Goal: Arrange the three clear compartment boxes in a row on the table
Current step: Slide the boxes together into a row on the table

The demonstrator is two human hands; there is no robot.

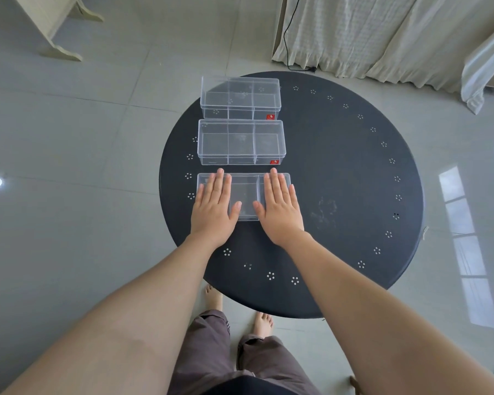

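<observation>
- Clear plastic marks all three compartment boxes, which lie in a line on the round dark table [340, 172], one beyond the other, running away from the hands.
- The nearest compartment box [243, 195] lies under both hands; its middle compartment shows between them.
- The left hand [215, 205] rests flat on the left end of that box, fingers straight and together, thumb pointing inward, gripping nothing.
- The right hand [280, 206] lies flat on the right end in the same way, palm down, fingers extended, not closed on anything.
- Just past the fingertips of both hands sits the middle compartment box [241, 142], apart from the near one by a narrow gap, with a small red label at its front right corner.
- Beyond that one stands the far compartment box [240, 98], near the far edge of the table, also with a red label at its front right corner.
- Below the wrists, the table rim shows small white dot clusters, and bare feet stand on the tiled floor [83, 138].
</observation>
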